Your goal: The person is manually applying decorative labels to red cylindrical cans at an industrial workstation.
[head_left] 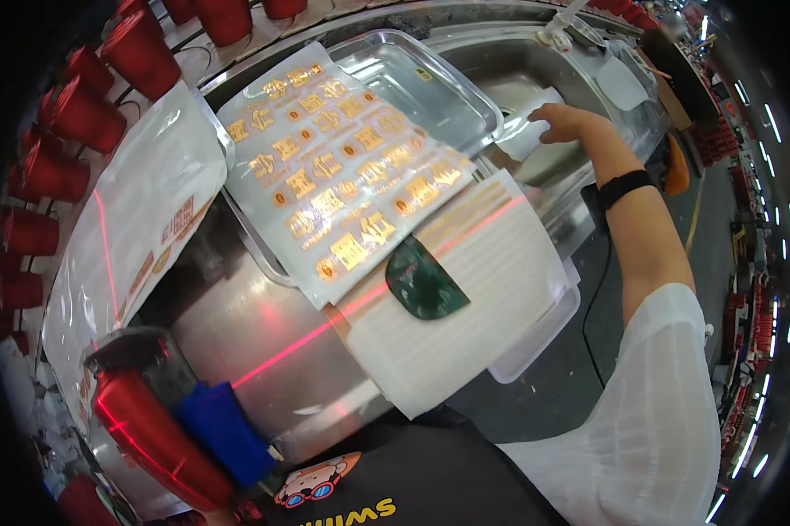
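My right arm stretches to the far right, a black band on its forearm. At the steel sink (500, 74), my right hand (563, 123) has its fingers closed at the edge of a thin white sheet-like piece (524, 131); its material is unclear. My left hand does not show. Ahead of me, clear bags with orange-gold print (333, 167) lie over steel trays (412, 79). Closer in, a dark green scraper-like piece (425, 282) rests on a pale, faintly striped board or sheet (465, 324).
Red cups (141, 54) stand along the left and far side. A printed white bag (141, 210) lies at the left. Near my body are a rounded red object (154, 430) and a blue one (224, 431). A red laser line crosses the steel worktop (276, 342). A cable (589, 329) hangs at the right.
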Available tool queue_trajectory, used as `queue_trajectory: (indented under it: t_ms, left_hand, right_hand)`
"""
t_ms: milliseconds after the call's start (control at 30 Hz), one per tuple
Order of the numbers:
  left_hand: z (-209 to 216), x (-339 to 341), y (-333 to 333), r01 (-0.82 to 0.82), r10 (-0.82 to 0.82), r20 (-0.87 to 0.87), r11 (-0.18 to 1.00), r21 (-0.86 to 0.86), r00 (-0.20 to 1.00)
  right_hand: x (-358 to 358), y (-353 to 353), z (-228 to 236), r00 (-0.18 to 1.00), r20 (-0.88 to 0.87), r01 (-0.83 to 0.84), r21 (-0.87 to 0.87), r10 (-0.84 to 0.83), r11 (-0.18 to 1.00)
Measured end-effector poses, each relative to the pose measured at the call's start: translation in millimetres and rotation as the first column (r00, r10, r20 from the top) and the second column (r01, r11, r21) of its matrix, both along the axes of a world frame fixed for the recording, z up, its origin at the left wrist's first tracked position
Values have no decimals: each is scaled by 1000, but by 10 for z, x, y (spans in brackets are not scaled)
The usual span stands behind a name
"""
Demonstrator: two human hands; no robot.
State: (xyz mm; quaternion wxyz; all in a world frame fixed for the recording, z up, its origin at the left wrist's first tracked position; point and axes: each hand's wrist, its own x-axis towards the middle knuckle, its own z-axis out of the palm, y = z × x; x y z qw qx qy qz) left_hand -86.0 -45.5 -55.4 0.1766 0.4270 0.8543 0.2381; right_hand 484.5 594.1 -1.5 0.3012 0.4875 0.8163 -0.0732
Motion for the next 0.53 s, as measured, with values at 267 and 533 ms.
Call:
queue_trajectory:
  t_ms: [267,533]
  left_hand:
    - [126,-13,-375,-17,25,48,987,-161,999]
    - [-399,-665,-672,-233,209,105,899,370,972]
  right_hand:
    - [487,-684,286,988,-145,80,235,-47,969]
    - [471,-625,158,981,-164,145,266,-104,953]
